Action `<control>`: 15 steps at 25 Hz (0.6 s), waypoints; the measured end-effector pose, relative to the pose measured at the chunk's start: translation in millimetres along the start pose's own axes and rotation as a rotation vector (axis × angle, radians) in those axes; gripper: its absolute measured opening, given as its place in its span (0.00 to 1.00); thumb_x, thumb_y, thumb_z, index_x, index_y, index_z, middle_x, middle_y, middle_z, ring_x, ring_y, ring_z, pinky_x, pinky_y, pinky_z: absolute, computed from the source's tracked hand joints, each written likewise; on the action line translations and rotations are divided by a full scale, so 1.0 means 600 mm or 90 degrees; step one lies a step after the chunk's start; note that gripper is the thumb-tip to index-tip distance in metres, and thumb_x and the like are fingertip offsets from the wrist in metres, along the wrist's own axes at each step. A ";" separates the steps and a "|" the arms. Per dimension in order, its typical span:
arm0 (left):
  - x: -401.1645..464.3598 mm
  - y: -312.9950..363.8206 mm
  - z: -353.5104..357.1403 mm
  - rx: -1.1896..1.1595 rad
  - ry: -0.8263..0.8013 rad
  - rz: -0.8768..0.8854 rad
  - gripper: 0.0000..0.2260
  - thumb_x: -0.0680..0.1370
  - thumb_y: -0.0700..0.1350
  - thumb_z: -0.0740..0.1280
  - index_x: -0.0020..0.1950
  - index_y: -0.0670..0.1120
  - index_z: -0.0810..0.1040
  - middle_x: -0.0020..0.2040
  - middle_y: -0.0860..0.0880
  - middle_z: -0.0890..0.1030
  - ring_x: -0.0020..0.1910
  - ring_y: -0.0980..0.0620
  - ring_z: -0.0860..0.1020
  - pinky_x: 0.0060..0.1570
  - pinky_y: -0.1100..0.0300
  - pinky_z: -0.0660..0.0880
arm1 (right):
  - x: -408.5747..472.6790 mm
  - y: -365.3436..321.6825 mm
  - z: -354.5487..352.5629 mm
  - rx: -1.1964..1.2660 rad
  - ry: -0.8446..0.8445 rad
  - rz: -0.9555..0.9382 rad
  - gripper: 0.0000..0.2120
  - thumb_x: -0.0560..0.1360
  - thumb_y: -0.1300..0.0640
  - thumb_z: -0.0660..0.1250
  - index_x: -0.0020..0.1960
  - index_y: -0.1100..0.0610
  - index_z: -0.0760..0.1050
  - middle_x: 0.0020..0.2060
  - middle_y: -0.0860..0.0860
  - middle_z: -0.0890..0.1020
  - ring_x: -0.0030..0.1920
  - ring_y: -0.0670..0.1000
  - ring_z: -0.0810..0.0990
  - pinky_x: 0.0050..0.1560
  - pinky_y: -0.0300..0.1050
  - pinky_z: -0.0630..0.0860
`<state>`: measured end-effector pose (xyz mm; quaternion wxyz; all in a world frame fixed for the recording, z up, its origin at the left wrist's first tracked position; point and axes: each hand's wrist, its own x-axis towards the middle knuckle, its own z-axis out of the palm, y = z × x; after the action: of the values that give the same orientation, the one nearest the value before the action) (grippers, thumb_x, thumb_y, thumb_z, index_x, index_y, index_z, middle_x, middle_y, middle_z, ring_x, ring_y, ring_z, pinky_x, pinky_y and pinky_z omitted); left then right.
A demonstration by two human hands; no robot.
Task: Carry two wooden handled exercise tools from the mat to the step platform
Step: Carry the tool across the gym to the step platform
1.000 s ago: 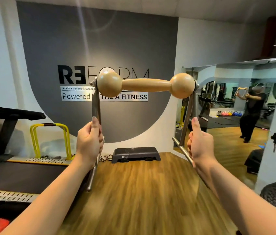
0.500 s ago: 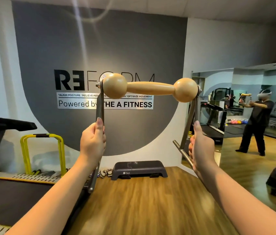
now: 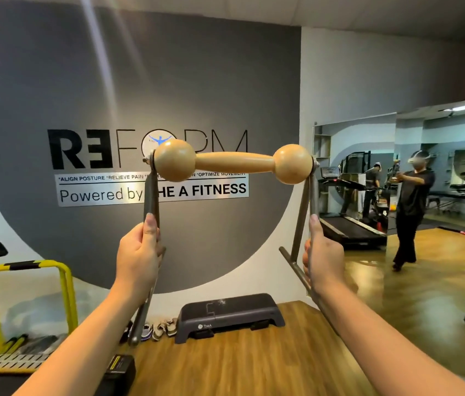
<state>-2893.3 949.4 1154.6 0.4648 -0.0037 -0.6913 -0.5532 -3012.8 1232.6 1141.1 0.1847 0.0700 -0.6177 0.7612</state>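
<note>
Head view: both arms reach forward and hold one exercise tool up at about chest height, in front of a grey wall.
Exercise tool: a wooden handle point(image 3: 232, 162) with a round ball at each end lies level across the top, fixed between two metal side bars point(image 3: 151, 195) that run down toward the hands. It is held in the air, clear of the floor.
Left hand point(image 3: 138, 258): curled round the left side bar, thumb laid straight up along the metal; the lower end of that bar sticks out below the wrist.
Right hand point(image 3: 322, 261): wrapped round the right side bar, thumb also pointing up along it; a metal foot rod point(image 3: 294, 267) angles out just beside the knuckles.
Second tool: whether a second one is held behind the first cannot be told; only one wooden handle shows.
Step platform point(image 3: 230, 312): dark grey, low, on the wooden floor point(image 3: 240, 364) against the base of the wall, below and beyond the tool, well apart from it.
Shoes point(image 3: 158, 330): a few pairs lined up on the floor just left of the platform.
Wall sign point(image 3: 151, 192): a silver plate with lettering, partly hidden by the tool.
Yellow frame point(image 3: 25, 295): an arched rail at the far left, near a treadmill deck.
Mirror point(image 3: 439, 181): on the right wall, showing a person in dark clothes with arms raised and more treadmills.
</note>
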 end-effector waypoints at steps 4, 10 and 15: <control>0.087 -0.110 0.079 0.001 0.012 -0.010 0.23 0.84 0.61 0.56 0.39 0.45 0.69 0.27 0.53 0.66 0.23 0.56 0.63 0.21 0.61 0.61 | 0.142 0.084 0.049 -0.003 -0.019 -0.006 0.34 0.75 0.27 0.63 0.23 0.50 0.62 0.23 0.47 0.64 0.25 0.49 0.62 0.32 0.48 0.60; 0.258 -0.254 0.221 0.005 0.043 -0.062 0.23 0.83 0.62 0.56 0.42 0.43 0.70 0.26 0.53 0.67 0.23 0.55 0.64 0.23 0.61 0.62 | 0.393 0.178 0.128 -0.013 -0.056 0.013 0.33 0.66 0.21 0.60 0.21 0.49 0.70 0.21 0.44 0.66 0.23 0.44 0.64 0.30 0.48 0.61; 0.387 -0.383 0.306 0.021 0.074 -0.087 0.22 0.84 0.60 0.56 0.43 0.42 0.70 0.27 0.53 0.68 0.23 0.56 0.64 0.22 0.63 0.62 | 0.560 0.270 0.211 -0.022 -0.053 0.043 0.33 0.74 0.27 0.61 0.20 0.48 0.70 0.20 0.44 0.68 0.25 0.46 0.66 0.27 0.45 0.62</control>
<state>-3261.5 883.2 1137.8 0.4652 0.0830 -0.6712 -0.5711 -3397.8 1148.5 1134.3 0.1343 0.0776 -0.6399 0.7526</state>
